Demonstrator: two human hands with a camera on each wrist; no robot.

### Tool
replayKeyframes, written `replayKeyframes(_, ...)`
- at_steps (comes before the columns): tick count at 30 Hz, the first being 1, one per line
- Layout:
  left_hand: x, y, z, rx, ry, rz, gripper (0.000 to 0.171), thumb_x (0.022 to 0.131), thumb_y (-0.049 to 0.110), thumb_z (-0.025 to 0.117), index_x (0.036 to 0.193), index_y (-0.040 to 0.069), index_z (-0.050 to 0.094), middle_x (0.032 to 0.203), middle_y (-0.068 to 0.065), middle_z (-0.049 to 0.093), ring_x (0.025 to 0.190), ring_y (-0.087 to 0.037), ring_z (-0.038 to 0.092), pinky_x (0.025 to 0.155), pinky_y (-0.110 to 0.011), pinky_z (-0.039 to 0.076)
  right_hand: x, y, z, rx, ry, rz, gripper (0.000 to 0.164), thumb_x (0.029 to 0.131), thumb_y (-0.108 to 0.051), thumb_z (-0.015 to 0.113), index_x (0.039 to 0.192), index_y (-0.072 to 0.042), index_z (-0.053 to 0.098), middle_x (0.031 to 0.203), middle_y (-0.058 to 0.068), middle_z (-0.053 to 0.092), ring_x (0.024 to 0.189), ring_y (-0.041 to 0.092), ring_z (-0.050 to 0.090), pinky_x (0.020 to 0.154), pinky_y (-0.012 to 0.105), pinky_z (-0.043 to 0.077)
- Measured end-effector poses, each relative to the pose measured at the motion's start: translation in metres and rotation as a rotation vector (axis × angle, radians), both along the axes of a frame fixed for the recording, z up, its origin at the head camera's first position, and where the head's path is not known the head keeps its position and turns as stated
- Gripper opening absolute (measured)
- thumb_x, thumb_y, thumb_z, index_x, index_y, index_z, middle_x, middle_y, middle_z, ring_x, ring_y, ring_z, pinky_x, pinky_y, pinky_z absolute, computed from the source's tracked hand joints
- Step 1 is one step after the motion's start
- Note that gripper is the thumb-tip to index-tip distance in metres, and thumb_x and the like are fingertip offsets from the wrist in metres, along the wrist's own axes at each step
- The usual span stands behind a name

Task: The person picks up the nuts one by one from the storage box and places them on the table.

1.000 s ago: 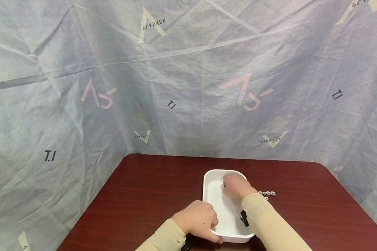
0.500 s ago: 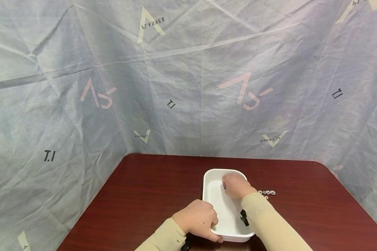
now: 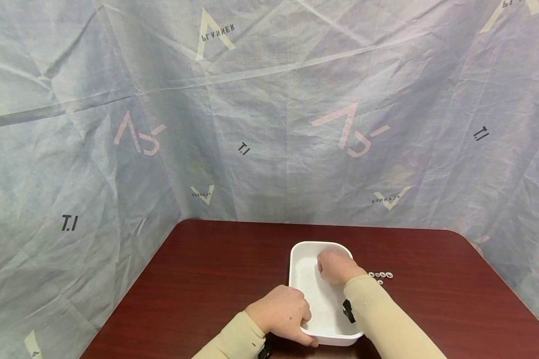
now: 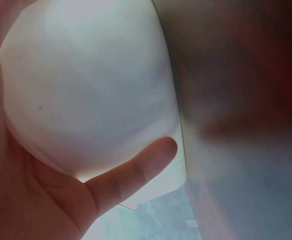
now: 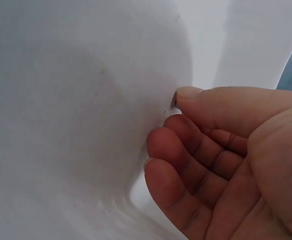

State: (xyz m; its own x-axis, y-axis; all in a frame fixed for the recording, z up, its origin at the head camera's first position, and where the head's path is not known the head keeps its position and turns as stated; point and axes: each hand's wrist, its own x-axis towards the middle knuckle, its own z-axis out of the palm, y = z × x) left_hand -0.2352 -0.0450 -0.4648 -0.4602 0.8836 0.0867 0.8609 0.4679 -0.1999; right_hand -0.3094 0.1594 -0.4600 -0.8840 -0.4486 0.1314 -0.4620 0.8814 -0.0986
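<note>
A white rectangular plastic tray [image 3: 323, 311] stands on the table near me. My left hand [image 3: 280, 315] grips its near left corner, with the thumb [image 4: 131, 175] along the outer wall and the other fingers over the rim. Inside the tray, towards its far right part, is my right hand [image 3: 338, 267], fingers curled down by the floor. In the right wrist view its thumb [image 5: 221, 107] pinches a small dark sliver [image 5: 174, 102], mostly hidden, of a kind I cannot tell. The index finger is largely hidden behind the thumb.
Several small white rings [image 3: 383, 274] lie on the dark red table [image 3: 220, 279] just right of the tray, partly behind my right sleeve [image 3: 386, 314]. A grey printed cloth [image 3: 269, 99] hangs behind and beside the table.
Both hands and the tray stay in place. The right hand's fingertips shift slightly; the small dark thing seen beside them earlier no longer shows in the head view.
</note>
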Motion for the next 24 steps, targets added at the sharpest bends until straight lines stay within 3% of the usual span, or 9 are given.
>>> replayKeyframes(12,0.0010,0.0010,0.0006,-0.003,-0.001,0.008,0.058,0.074,0.077,0.067,0.046,0.033,0.043,0.051,0.015,0.041,0.050,-0.002,0.039,0.045,-0.022,0.030,0.0021,-0.0029,-0.0011,0.013,-0.054,-0.043,0.025,0.073,-0.005,0.067,0.057,-0.017,0.051,0.052,-0.006,0.043,0.050,0.013,0.037,0.051,0.031,0.035)
replayKeyframes(18,0.0009,0.0007,0.0021,0.003,0.003,-0.008,0.058,0.075,0.077,0.066,0.046,0.032,0.042,0.051,0.016,0.041,0.049,-0.001,0.038,0.045,-0.021,0.030,0.0024,-0.0036,-0.0006,-0.049,-0.102,-0.082,0.022,0.073,-0.007,0.069,0.062,-0.016,0.053,0.055,-0.003,0.047,0.052,0.016,0.041,0.051,0.032,0.037)
replayKeyframes(24,0.0001,0.0004,0.0022,-0.005,-0.013,-0.009,0.059,0.077,0.077,0.065,0.046,0.032,0.043,0.050,0.017,0.040,0.049,-0.001,0.037,0.045,-0.021,0.031,0.0014,-0.0017,0.0018,-0.070,-0.090,-0.081,0.017,0.072,-0.006,0.068,0.065,-0.015,0.055,0.059,-0.004,0.049,0.054,0.015,0.044,0.053,0.033,0.039)
